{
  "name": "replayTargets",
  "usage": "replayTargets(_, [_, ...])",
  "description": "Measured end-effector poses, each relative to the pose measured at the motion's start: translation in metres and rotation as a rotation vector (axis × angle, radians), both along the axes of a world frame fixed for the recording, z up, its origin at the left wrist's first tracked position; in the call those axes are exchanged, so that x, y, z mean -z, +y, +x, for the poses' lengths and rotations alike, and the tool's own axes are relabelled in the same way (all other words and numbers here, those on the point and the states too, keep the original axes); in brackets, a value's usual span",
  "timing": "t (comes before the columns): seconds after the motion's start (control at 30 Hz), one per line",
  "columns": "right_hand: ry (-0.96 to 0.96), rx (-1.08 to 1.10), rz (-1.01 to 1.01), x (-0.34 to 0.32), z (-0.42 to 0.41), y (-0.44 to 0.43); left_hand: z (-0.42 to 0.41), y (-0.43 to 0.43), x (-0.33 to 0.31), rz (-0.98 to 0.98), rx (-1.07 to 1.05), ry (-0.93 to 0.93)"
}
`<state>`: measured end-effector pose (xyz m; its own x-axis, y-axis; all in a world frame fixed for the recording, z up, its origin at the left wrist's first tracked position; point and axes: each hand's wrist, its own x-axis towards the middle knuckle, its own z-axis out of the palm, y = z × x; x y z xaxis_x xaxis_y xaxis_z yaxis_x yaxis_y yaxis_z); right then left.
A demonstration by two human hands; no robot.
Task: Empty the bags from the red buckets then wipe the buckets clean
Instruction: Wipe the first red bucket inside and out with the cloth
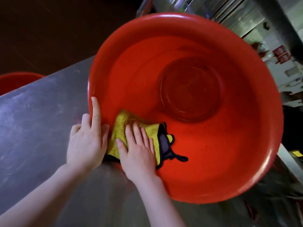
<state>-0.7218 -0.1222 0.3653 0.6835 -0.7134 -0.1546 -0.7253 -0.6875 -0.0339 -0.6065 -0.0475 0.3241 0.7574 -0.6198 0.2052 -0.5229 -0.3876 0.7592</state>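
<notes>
Lowest in the frame, two bare forearms reach up from the bottom edge over a grey metal table (41, 120). The right hand (137, 153) lies flat, palm down, on a yellow cloth (121, 126) with dark edging. Its fingers (136, 128) are straight and spread, pressing the cloth against the lower-left inner wall of the red bucket (213, 153) rather than clutching it. Just beside it, the left hand (85, 143) rests on the bucket's rim at the left. The forefinger is stretched along the rim, the other fingers are relaxed on the outside, and the thumb lies just inside, near the cloth. It steadies the bucket more than it grips it.

The bucket fills the middle and right of the frame. Its round bottom shows right of centre, and no bag is in it. The emptying looks finished for this bucket, and the step in hand is the wiping of the inside.

So far the cloth covers only a small patch near the rim. The next move calls for sweeping it round the wall and down across the bottom, with the left hand holding or turning the bucket so it does not slide.

Further off, at the left edge, part of a second red bucket (14, 81) shows beyond the table. Its contents cannot be seen. Metal shelving (237, 15) stands blurred in the upper right.
</notes>
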Motion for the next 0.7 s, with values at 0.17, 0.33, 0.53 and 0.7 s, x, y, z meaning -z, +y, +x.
replayTargets(0.17, [0.166, 0.271, -0.059, 0.003, 0.009, -0.064, 0.002, 0.003, -0.004, -0.033, 0.016, -0.022])
replayTargets(0.33, [0.073, 0.504, 0.045, 0.013, 0.039, -0.134, -0.001, 0.003, 0.005, -0.065, 0.028, -0.028])
replayTargets(0.53, [0.101, 0.283, 0.071, 0.016, 0.04, -0.084, 0.003, -0.004, 0.007, 0.022, 0.026, -0.073])
replayTargets(0.7, [0.084, 0.119, 0.036, 0.007, 0.005, -0.004, 0.001, 0.001, 0.004, 0.016, 0.074, -0.071])
